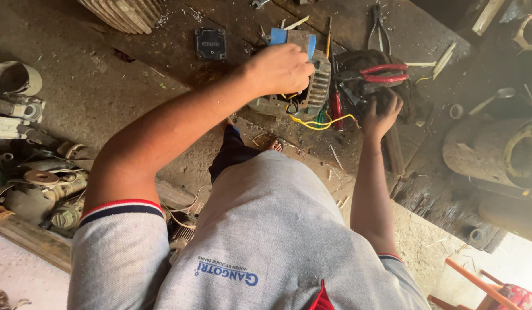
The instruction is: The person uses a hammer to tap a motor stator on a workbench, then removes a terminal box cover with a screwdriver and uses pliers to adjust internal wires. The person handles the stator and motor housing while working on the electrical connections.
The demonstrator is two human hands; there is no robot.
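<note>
From above, the left hand [280, 69] is curled down over the top of a finned grey motor housing [303, 89] near the workbench's [162, 46] far edge. The right hand [381, 113], fingers spread, seems to rest on dark tools below red-handled pliers [383, 73].

Dark square label plate [210, 43], top centre

A grey finned motor housing [312, 86] with yellow wires [320, 121] trailing out is sitting on the dark workbench [180, 46], near its front edge, beside red-handled pliers [383, 73].
</note>
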